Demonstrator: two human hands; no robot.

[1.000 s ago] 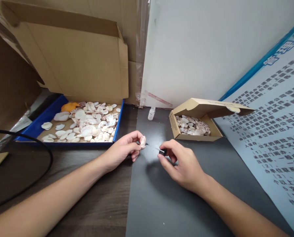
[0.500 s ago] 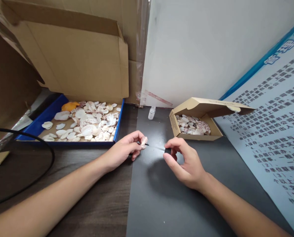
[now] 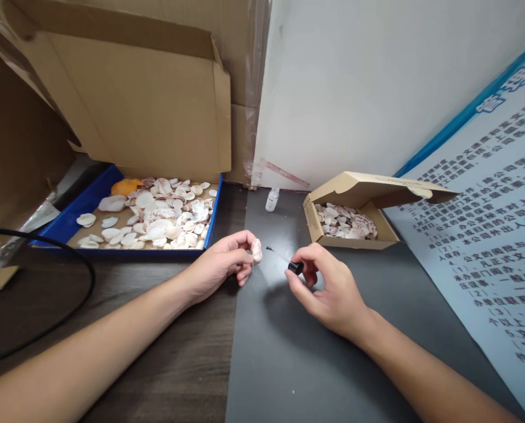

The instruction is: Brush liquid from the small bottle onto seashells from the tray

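A small pinkish-white shell [image 3: 256, 251] is pinched between the thumb and fingers of my left hand [image 3: 227, 258]. My right hand [image 3: 328, 288] grips a black cap [image 3: 296, 268] with a thin clear stem and a dark brush tip [image 3: 269, 248]. That tip points at the shell, with a small gap between them. Behind both hands stands a small clear bottle [image 3: 272, 200] on the dark grey mat [image 3: 280, 364]; its top appears uncapped.
Many shells fill a blue-sided tray box [image 3: 134, 252] at the left, its cardboard lid raised. An open small carton [image 3: 354, 242] at the right holds more shells. A black cable [image 3: 93, 282] curves at far left. A printed poster [image 3: 500, 235] leans at the right.
The brush tip has come away from the shell, to the right and slightly up. The black cap has tilted in my right hand, and the shell has turned a little in my left.
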